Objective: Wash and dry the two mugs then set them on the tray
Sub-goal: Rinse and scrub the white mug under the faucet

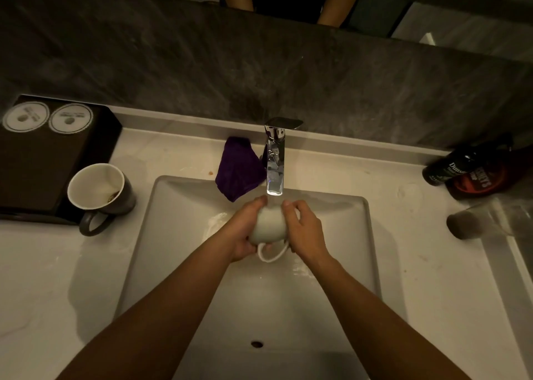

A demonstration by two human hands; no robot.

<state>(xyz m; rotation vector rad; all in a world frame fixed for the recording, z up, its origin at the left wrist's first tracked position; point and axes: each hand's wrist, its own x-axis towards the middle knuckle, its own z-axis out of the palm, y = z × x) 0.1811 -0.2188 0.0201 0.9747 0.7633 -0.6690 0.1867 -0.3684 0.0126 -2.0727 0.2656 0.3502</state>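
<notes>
A white mug (269,226) hangs over the sink basin (184,264), right under the chrome faucet (275,166), its handle pointing toward me. My left hand (245,229) grips its left side and my right hand (305,229) wraps its right side. A second mug (99,190), dark outside and white inside with residue at its bottom, stands upright on the counter left of the sink, against the black tray (37,172). A purple cloth (239,169) lies at the sink's back rim, left of the faucet.
Two round white lids (47,117) rest on the tray's far end. Dark bottles (473,169) stand at the right of the counter, and a clear glass (478,221) lies on its side nearer me. A dark stone wall rises behind the counter.
</notes>
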